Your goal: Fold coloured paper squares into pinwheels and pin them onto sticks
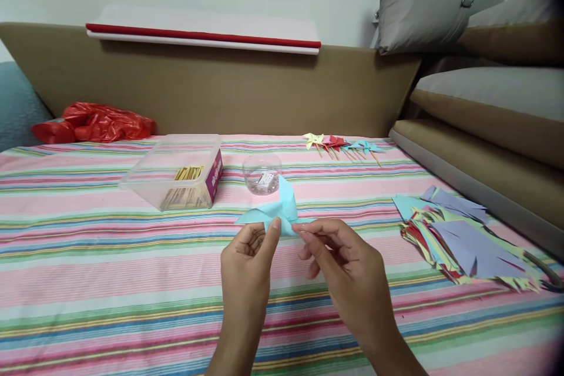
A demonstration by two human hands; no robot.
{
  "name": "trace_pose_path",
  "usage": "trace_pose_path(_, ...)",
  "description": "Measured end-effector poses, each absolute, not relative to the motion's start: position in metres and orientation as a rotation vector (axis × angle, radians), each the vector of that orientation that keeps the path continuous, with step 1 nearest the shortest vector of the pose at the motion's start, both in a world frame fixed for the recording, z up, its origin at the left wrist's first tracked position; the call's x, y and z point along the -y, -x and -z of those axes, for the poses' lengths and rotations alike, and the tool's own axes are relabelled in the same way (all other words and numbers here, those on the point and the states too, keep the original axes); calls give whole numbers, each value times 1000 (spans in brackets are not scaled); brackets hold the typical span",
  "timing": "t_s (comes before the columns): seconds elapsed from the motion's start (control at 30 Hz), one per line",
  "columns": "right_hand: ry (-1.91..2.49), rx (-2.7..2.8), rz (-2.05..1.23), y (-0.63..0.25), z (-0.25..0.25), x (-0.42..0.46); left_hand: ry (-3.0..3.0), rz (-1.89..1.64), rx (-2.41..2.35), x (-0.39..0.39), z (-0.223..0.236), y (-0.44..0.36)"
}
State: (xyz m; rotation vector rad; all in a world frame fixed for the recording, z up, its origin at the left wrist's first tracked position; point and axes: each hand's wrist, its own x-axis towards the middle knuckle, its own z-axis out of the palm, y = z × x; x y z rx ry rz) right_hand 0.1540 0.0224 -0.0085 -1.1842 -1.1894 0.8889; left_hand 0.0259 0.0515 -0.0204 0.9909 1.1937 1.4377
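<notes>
A light-blue paper pinwheel (282, 209) with folded blades is held up over the striped cloth. My left hand (252, 255) is closed on it, the thumb pressing on the folded paper near its middle. Close to the pinwheel's right side, my right hand (341, 258) is closed in a pinch of thumb and forefinger. Between those fingertips shows a tiny thin, shiny thing that looks like a pin (302, 227). Just behind the pinwheel stands a round clear tub (261, 175) with small metallic pieces and a white label inside.
A clear plastic box (185, 158) holding wooden sticks stands at left. Finished pinwheels on sticks (343, 145) lie at the back right. Cut colored paper (467, 238) is piled at right, with scissors (540, 264) beside it. A red plastic bag (97, 122) and stacked cushions (493, 111) border the cloth.
</notes>
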Motion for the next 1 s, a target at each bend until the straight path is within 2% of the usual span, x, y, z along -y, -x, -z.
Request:
trace_pose_path(0.23,1232,1491,-306,-161,15,-24,-1014,-1401,-1114,-50,20,-28)
trace_pose_path(0.5,1238,1482,-529,-164,22,-27,-951,-1318,-1063,-48,19,-29)
trace_pose_path(1.0,1235,1447,-555,-166,20,-30,-935,-1320,-964,-47,20,-30)
